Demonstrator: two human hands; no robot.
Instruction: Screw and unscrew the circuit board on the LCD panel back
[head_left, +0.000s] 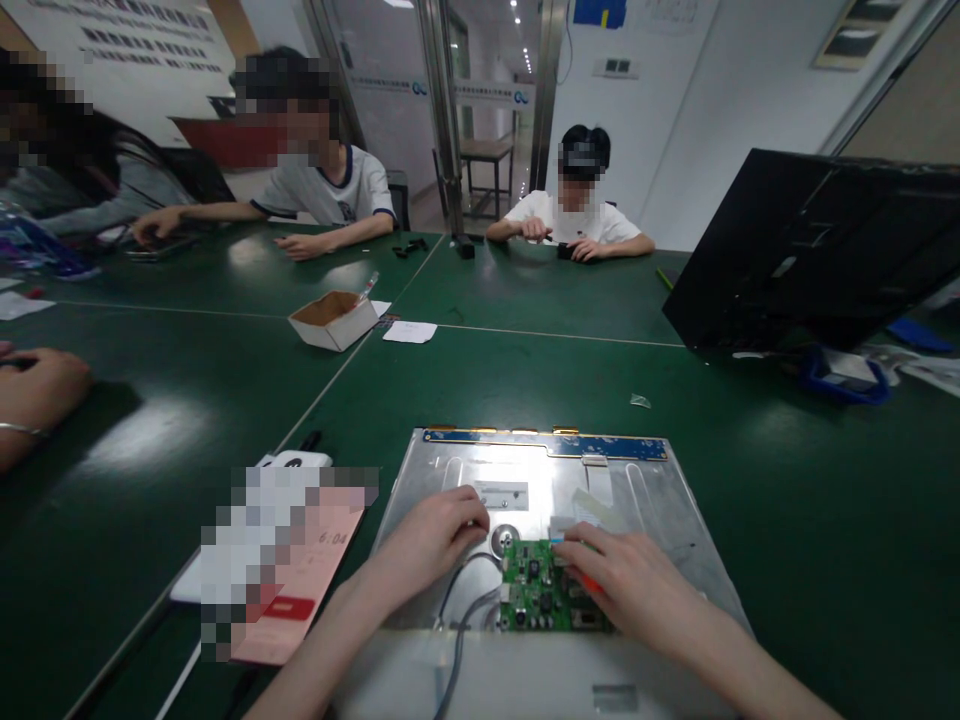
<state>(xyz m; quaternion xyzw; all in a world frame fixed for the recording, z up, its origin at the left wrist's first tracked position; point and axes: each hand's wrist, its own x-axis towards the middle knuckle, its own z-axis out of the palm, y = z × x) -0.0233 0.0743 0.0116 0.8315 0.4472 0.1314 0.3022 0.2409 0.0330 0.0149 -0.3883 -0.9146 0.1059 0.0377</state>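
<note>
A flat display panel (420, 480) lies back side up on the table before me, its metal back bare and a blue circuit strip (615, 446) along the far edge. On its near half sits a green circuit board (534, 585), with grey cables (459, 640) running from its left side. My right hand (626, 575) is closed over the board's right part, fingertips at its upper edge by a flat ribbon cable (598, 483); something orange-red shows beneath the fingers. My left hand (442, 530) rests over the panel left of the board, fingers curled together; what they hold, if anything, is hidden.
A phone (311, 570) and a white device (296, 470) lie left of the panel. Beyond stands an open paper box (330, 325) beside a white paper (409, 332). A large black monitor (817, 250) stands at right. Several people sit around the green table (555, 375).
</note>
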